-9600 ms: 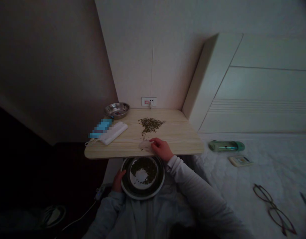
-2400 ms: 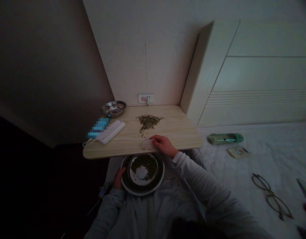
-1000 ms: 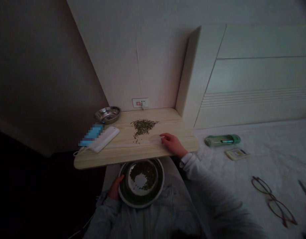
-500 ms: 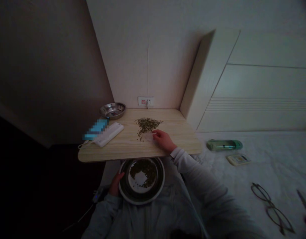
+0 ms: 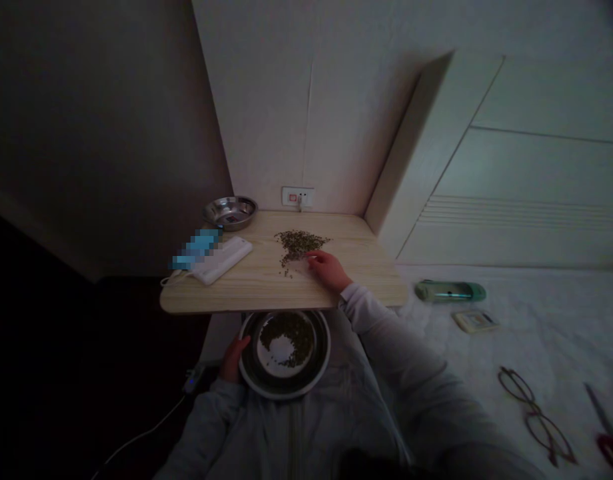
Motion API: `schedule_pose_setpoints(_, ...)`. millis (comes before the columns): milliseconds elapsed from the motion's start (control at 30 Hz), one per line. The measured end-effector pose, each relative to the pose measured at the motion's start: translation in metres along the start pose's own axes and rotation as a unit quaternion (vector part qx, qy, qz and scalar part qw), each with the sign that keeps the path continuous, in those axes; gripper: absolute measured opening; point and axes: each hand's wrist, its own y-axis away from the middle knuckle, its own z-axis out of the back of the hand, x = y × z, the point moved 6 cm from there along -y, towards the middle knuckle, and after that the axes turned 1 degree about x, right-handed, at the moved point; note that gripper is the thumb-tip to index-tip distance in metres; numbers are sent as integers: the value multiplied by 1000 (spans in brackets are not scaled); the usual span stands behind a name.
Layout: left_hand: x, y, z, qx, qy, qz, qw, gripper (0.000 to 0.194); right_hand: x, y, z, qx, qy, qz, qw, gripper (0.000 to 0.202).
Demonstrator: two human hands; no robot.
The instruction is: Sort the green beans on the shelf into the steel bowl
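A loose pile of small green grains, like mung beans (image 5: 302, 240), lies spread on the wooden tabletop. At its near right edge is my right hand (image 5: 329, 270), its fingers closed in a pinch. They grip a thin see-through piece (image 5: 297, 263), perhaps plastic, too faint to name surely. My left hand (image 5: 233, 360) grips the left rim of a round metal basin (image 5: 284, 393) on my lap, just below the table edge. More green grains (image 5: 299, 333) lie around the basin's floor, with a bare pale patch among them. The left fingers under the rim are hidden.
The wooden table (image 5: 256, 293) also carries a steel bowl (image 5: 230, 217), a white power strip (image 5: 221, 261) and a blurred blue screen (image 5: 196, 249). To the right, a bed holds a green bottle (image 5: 450, 291), a phone-like object (image 5: 476, 321), glasses (image 5: 534, 410) and scissors (image 5: 606, 427).
My right hand has moved slightly forward with the see-through piece, towards the pile. My left hand still holds the basin. The whole view has shifted a little.
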Motion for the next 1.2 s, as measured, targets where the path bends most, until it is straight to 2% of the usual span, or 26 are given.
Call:
schedule_pose_setpoints(200, 2, -1, 0, 22, 14, 3, 1000, 12, 2, -1, -4, 10, 12, 5, 1000, 28)
schedule_pose_setpoints(400, 7, -4, 3, 1, 17, -14, 1000, 15, 3, 0, -6, 29, 13, 10, 999, 28)
schedule_pose_setpoints(567, 4, -2, 6, -20, 2, -33, 999, 14, 5, 2, -8, 42, 7, 12, 999, 29)
schedule_pose_setpoints(700, 5, -2, 6, -17, 7, -12, 1000, 13, 8, 5, -9, 54, 5, 16, 998, 29)
schedule_pose_setpoints(833, 4, 1, 6, -26, 3, -28, 999, 15, 12, 10, -11, 73, -4, 22, 997, 29)
schedule_pose_setpoints(967, 7, -2, 6, -12, 8, -26, 1000, 20, 13, 13, -13, 88, -14, 23, 996, 29)
schedule_pose_setpoints(1133, 17, -14, 8, 19, 24, 10, 999, 19, 15, 17, -15, 98, -19, 25, 995, 30)
schedule_pose_setpoints(1200, 19, -16, 10, 16, 15, 15, 1000, 20, 16, 19, -15, 100, -18, 27, 994, 30)
